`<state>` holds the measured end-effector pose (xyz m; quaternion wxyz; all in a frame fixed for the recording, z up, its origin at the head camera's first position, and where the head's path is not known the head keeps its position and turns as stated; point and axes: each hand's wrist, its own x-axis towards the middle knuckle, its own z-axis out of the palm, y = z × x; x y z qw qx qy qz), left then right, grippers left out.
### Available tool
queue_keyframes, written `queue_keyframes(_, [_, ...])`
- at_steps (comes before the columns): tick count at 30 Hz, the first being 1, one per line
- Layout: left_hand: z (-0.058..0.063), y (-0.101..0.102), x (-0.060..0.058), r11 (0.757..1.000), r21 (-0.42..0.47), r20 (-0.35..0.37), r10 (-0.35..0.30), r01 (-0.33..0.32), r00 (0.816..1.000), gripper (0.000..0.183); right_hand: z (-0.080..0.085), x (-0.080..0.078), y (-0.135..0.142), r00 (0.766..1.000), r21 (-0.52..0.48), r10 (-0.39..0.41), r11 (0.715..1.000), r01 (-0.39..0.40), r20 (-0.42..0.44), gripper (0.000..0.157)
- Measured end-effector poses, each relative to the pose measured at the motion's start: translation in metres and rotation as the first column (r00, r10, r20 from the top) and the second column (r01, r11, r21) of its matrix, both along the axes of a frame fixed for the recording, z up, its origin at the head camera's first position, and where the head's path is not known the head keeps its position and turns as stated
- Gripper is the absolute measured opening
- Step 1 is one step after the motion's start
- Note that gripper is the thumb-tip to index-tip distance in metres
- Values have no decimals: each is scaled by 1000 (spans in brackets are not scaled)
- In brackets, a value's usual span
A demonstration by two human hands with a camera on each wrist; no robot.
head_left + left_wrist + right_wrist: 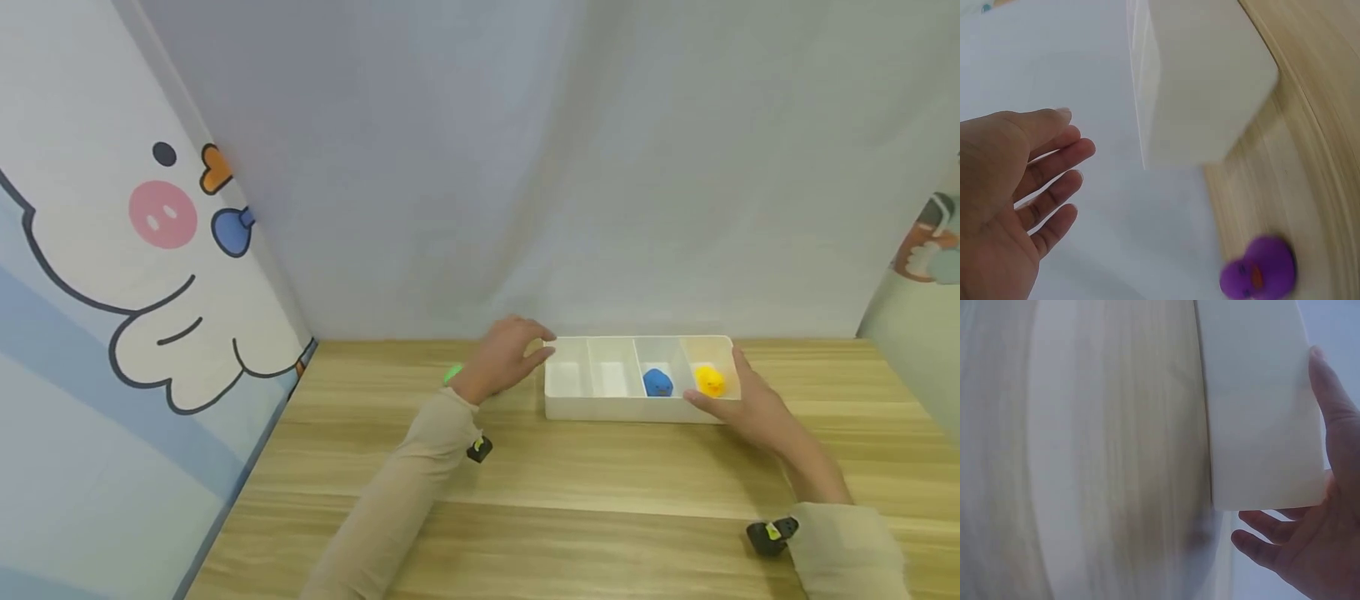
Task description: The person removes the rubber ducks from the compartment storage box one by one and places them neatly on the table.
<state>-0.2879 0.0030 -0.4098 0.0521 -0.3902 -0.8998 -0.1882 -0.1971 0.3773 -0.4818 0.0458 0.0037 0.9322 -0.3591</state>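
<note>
A long white divided box [600, 408] stands on the wooden table. A blue toy duck [657, 382] sits in its third compartment from the left, a yellow toy duck [709, 381] in the rightmost one. My right hand [757, 408] holds the box's right end, thumb over the front rim and fingers along the end wall. Beside the left end, my left hand [508, 354] hovers with relaxed fingers, apart from the box in the left wrist view. A purple toy duck [1263, 269] lies on the table near that end. Something bright green [453, 372] shows partly behind my left wrist.
A pale grey curtain [525, 167] hangs directly behind the wooden table [570, 483]. At the left stands a panel [90, 275] with a cartoon print; another printed panel [922, 317] bounds the right side.
</note>
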Motion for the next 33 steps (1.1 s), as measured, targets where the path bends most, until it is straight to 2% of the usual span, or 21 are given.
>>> queue_keyframes(10, [5, 63, 13, 987, -135, -22, -93, 89, 995, 31, 2, 0, -10, 1000, -6, -18, 1000, 18, 11, 122])
queue_keyframes(17, [-2, 108, 17, 968, -212, -13, -138, 132, 990, 33, 4, 4, -8, 1000, -27, -31, 999, 30, -7, 121])
queue_keyframes(23, [-15, 128, 19, 961, -239, -2, -147, 142, 989, 32, -3, 11, -7, 999, -47, -33, 998, 32, -33, 120])
queue_keyframes(33, [-23, 142, 16, 936, -316, -32, -175, 156, 984, 27, -9, 18, -12, 998, -40, -59, 998, 58, -24, 123])
